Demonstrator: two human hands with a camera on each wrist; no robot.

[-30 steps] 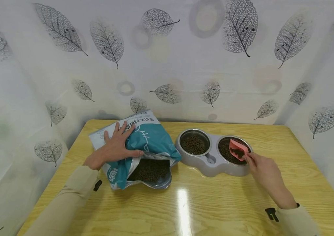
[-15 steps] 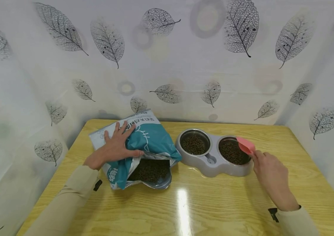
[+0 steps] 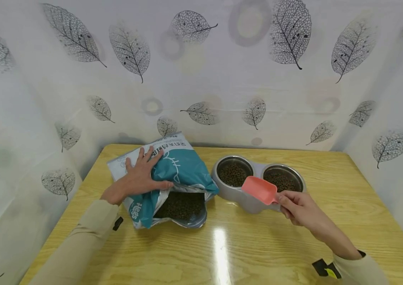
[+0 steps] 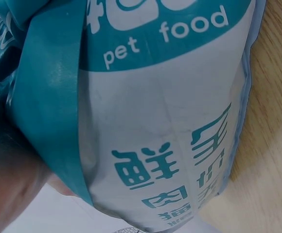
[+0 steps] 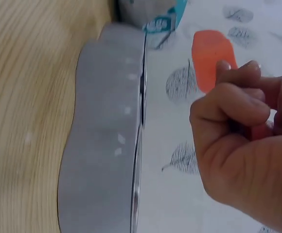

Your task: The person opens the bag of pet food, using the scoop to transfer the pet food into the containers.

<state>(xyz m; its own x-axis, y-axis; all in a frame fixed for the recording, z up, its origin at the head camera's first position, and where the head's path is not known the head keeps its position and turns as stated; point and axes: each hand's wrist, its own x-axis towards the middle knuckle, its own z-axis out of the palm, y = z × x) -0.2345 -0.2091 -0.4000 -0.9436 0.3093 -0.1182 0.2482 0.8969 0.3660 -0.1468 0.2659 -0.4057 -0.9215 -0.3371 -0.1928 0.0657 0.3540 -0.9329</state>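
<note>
My left hand (image 3: 141, 176) rests with spread fingers on a teal and white pet food bag (image 3: 183, 164), which lies on its side. Brown kibble (image 3: 180, 206) shows in the bag's open mouth, facing the front of the table. In my right hand (image 3: 303, 209) the handle of a pink scoop (image 3: 260, 190) is pinched. The scoop hangs in front of the double pet bowl (image 3: 230, 194), overlapping its middle in the head view; no kibble shows in it. Both the left steel bowl (image 3: 233, 171) and the right steel bowl (image 3: 283, 178) hold kibble. The right wrist view shows fingers curled round the scoop's handle.
All of this is on a yellow wood-grain table (image 3: 187, 257). A pale curtain (image 3: 215, 71) with leaf prints stands right behind the table's back edge and along both sides. The bag lies close to the left end of the bowl stand.
The scoop has come up out of the right bowl, tipped over at its right rim, then moved left to the middle of the stand. My left hand and the bag have stayed put.
</note>
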